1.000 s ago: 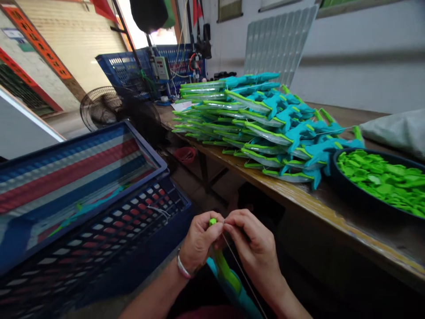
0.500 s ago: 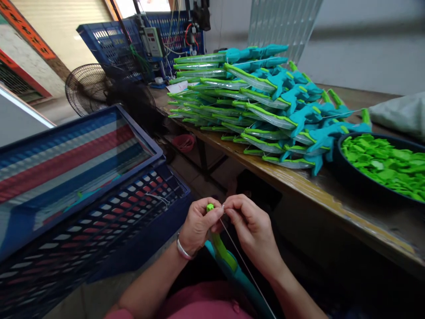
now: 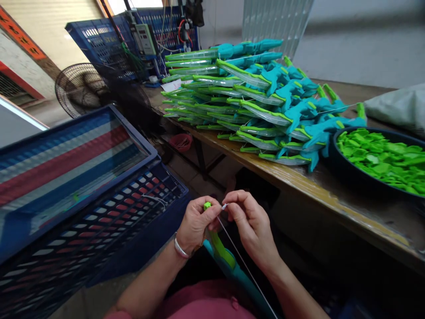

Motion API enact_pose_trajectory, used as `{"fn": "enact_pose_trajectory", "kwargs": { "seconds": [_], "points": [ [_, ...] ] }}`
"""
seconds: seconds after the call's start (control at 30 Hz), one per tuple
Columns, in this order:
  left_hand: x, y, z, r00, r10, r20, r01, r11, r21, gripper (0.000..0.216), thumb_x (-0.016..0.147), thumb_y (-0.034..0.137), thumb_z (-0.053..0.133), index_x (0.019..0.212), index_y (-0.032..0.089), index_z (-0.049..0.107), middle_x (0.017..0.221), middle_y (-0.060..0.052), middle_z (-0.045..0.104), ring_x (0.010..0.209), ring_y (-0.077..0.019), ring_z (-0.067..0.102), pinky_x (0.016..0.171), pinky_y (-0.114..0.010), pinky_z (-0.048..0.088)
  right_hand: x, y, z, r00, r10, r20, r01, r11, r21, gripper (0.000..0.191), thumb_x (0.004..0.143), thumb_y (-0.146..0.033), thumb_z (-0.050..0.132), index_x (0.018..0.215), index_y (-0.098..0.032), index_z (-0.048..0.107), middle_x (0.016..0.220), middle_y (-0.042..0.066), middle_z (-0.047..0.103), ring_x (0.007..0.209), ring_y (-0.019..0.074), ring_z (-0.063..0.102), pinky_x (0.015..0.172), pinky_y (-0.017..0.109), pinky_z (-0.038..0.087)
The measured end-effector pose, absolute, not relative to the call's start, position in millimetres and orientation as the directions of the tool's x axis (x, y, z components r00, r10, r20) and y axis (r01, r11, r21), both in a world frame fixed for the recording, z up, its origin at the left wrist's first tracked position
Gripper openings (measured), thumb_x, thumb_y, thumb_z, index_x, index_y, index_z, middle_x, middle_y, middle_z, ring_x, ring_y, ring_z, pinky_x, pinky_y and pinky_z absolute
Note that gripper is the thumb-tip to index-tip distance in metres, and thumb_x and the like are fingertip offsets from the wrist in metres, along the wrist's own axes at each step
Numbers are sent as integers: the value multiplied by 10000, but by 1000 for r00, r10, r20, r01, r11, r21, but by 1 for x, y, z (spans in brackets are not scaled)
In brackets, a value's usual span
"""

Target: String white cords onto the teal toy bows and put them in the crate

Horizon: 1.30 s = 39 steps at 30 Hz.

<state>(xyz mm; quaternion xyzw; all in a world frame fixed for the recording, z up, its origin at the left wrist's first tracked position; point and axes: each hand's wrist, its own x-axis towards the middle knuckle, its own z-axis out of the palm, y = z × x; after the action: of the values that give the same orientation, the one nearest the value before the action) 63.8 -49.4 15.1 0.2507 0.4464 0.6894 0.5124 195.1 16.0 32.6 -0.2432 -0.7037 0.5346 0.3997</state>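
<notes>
My left hand (image 3: pixel 195 223) is closed around the green tip of a teal-and-green plastic toy bow (image 3: pixel 222 251), whose knob shows above the fingers. The bow slants down to the right across my lap. My right hand (image 3: pixel 254 223) pinches the end of a white string (image 3: pixel 244 261) right beside my left fingertips. A small white knot or loop shows between the two hands. From there the string runs down along the bow, out of view at the bottom.
Stacked teal-and-green toy bows (image 3: pixel 239 102) lie on the wooden table (image 3: pixel 299 188). A dark tub (image 3: pixel 345 170) of green plastic pieces stands at right. Blue crates (image 3: pixel 133 141) fill the left, with a fan (image 3: pixel 83 88) behind. A pink basket (image 3: pixel 181 142) sits under the table.
The view has shifted slightly. My right hand has drawn back a little from the left, and more of the white knot or loop shows between the fingertips. Both hands keep their grip.
</notes>
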Motion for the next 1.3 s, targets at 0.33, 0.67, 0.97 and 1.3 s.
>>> {"fn": "enact_pose_trajectory", "kwargs": {
  "seconds": [0.33,0.67,0.97,1.3],
  "points": [
    [61,-47,9,-343,936,-84,-482,-98,871,333,729,410,843,709,148,638,496,70,455,398,-50,371,397,-169,280,196,21,39,-606,661,442,-117,476,-872,25,944,-190,667,949,-209,683,911,-3,633,792,105,599,706,232,475],
    [63,-52,12,-328,943,-57,-437,-98,894,326,799,402,791,694,157,601,484,64,463,404,-61,389,424,-186,342,207,24,47,-591,644,486,22,615,-789,86,929,-131,620,867,-182,651,797,-4,628,675,94,577,606,216,450],
    [64,-51,14,-341,937,-77,-449,-90,889,352,768,407,813,679,156,582,487,67,469,391,-56,400,415,-185,372,214,27,51,-600,617,509,94,687,-721,114,922,-90,587,887,-180,646,818,2,625,687,92,578,614,210,451],
    [65,-53,15,-344,935,-85,-418,-71,906,378,754,444,813,677,156,580,490,60,485,384,-55,399,406,-185,371,215,22,48,-603,662,446,43,585,-810,107,953,-137,581,982,-204,659,862,10,662,761,126,627,683,244,489]
  ]
}}
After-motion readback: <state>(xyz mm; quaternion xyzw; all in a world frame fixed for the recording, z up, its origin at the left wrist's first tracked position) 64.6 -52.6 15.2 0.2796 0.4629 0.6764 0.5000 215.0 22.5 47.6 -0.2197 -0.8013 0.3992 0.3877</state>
